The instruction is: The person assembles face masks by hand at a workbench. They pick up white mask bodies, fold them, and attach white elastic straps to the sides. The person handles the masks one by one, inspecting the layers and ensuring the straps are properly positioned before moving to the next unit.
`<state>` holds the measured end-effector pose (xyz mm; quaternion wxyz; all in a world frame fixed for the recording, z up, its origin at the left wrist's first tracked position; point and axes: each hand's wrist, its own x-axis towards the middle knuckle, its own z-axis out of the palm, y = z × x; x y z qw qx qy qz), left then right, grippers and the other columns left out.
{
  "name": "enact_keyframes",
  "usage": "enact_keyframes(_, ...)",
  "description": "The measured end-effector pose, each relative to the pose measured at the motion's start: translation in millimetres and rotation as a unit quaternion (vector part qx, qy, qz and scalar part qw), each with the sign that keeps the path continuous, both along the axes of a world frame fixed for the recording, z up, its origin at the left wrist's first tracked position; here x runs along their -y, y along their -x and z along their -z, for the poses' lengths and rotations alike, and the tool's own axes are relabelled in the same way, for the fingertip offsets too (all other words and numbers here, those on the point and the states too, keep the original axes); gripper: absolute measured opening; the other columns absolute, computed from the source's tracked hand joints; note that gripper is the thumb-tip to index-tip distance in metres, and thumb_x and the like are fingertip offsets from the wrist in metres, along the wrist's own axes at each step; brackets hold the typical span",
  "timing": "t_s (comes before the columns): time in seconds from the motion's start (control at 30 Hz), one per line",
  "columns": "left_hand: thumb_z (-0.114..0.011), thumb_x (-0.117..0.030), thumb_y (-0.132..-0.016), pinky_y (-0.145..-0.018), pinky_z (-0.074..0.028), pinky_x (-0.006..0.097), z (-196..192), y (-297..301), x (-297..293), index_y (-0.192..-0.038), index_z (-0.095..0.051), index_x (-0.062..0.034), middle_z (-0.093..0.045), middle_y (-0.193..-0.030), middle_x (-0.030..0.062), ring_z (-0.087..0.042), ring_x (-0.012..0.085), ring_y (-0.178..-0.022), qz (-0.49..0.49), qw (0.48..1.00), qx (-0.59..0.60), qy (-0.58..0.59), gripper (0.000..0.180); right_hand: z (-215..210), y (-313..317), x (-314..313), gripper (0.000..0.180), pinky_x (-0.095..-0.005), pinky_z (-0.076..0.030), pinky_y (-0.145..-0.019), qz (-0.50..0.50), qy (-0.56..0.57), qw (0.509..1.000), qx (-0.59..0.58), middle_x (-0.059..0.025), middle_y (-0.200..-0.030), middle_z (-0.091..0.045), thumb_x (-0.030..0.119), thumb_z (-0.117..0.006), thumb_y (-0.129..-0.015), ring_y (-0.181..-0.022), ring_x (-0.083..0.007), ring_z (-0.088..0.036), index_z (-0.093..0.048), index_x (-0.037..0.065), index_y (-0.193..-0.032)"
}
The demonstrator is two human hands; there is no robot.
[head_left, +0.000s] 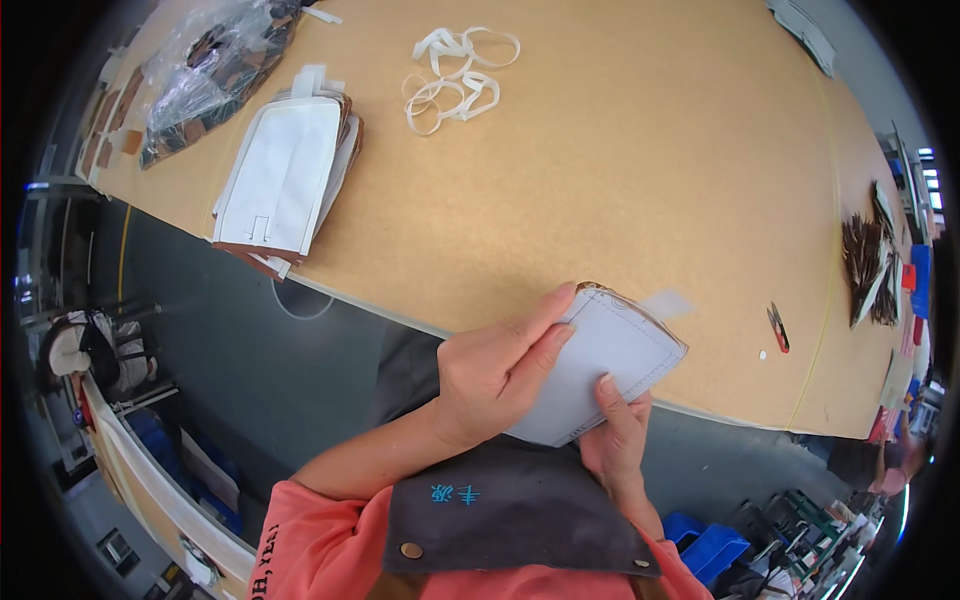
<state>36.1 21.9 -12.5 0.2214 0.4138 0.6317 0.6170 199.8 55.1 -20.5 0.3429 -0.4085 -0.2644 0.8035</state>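
Both my hands hold a pale, stitched panel [600, 350] with a brown edge, tilted above the table's near edge. My left hand [505, 370] pinches its upper left side between thumb and fingers. Lower down, my right hand [618, 435] grips it with the thumb on the pale face and the fingers hidden behind. A translucent tab [668, 302] sticks out past the panel's far edge. To the left lies a stack of similar white panels [285, 170] with brown edges and pale tabs, reaching slightly over the table's edge.
On the brown table [640, 160] lie white band loops [440, 105], red-handled thread snips [778, 328] and a small white scrap [762, 355]. A clear plastic bag of dark pieces [215, 75] sits far left. Brown-and-white bundled pieces [870, 265] rest at right. Blue bins [712, 550] stand below right.
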Motion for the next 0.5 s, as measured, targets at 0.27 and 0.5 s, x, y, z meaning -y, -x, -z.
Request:
enact_keyframes(0.27, -0.063, 0.0, -0.097, -0.079, -0.056, 0.025, -19.6, 23.3, -5.6, -0.125, -0.063, 0.0059, -0.072, -0.113, 0.0151, -0.069, 0.0137, -0.094, 0.143, 0.971, 0.17, 0.087, 0.029, -7.5, -1.8, 0.6, 0.046, -0.0377, -0.048, -0.101, -0.048, 0.017, 0.999, -0.002, -0.0126, -0.127, -0.063, 0.014, -0.07, -0.093, -0.116, -0.0225, -0.062, -0.053, -0.002, -0.133)
enact_keyframes(0.5, -0.063, -0.004, -0.098, -0.082, -0.053, 0.024, -16.4, 20.6, -2.2, -0.125, -0.062, 0.0025, -0.07, -0.114, 0.0119, -0.066, 0.011, -0.096, 0.13, 0.97, 0.189, 0.077, 0.028, -8.3, -0.7, -2.2, 0.035, -0.0333, -0.049, -0.097, -0.074, 0.048, 0.996, -0.025, -0.0114, -0.124, -0.067, 0.006, -0.066, -0.095, -0.111, -0.018, -0.064, -0.06, -0.003, -0.128)
